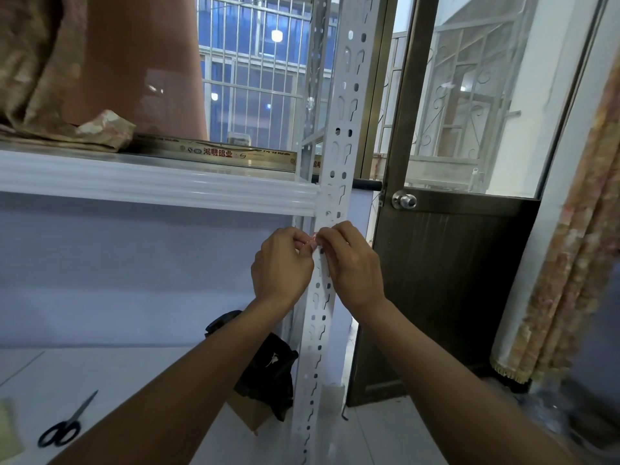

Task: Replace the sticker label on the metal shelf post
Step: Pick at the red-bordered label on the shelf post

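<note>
1. Just below the white shelf edge [161, 187], against the front of the shelf post [339, 135], both hands meet around a small sticker label [313, 239].
2. Only a sliver of the label shows between the fingertips: pinkish-red, thin, slightly crumpled, too small to read or to judge its full shape.
3. Whether the label is stuck to the post or lifted off it cannot be told; it sits at the post's left edge.
4. Curled with fingers bent, the left hand [281, 266] pinches the label from the left side.
5. From the right, the right hand [352, 263] closes its fingertips on the same spot, its palm lying over the post's face.
6. Painted white metal forms the post, an angle section punched with paired round holes and keyhole-shaped slots in a repeating column.
7. Glossy white and ribbed with long horizontal ridges, the shelf edge joins the post just above the hands.
8. On top of the shelf lies a patterned brown fabric [50, 78], soft and folded, beside a long brass-coloured aluminium strip [214, 152] printed with characters.
9. Lower left, black-handled scissors [65, 424] rest on a pale flat surface.
10. Beside the post's lower part sits a crumpled black bag [268, 374].
11. Right of the post stands a dark door with a round, shiny metal door knob [405, 200].
</note>
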